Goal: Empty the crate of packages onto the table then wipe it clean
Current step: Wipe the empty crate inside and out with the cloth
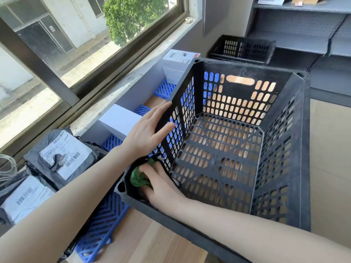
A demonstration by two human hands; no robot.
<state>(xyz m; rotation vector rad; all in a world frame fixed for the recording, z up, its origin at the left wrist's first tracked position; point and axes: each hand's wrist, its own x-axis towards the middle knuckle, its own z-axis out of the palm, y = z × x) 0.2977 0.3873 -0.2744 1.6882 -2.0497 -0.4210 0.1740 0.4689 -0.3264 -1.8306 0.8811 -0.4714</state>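
A large black slotted crate (302, 141) stands on the wooden table (171, 245) with nothing inside it. My left hand (147, 130) lies flat with straight fingers against the outside of the crate's left wall. My right hand (161, 185) is inside the crate at its near left corner, gripping a bunched green cloth (137, 178) against the wall. Black-wrapped packages (60, 158) with white barcode labels lie to the left by the window.
White boxes (118, 120) and a stack of white boxes (176, 63) sit on blue plastic pallets (100, 224) along the window wall. A second black crate (241, 49) stands at the back. Grey shelving (303, 25) rises at the right rear.
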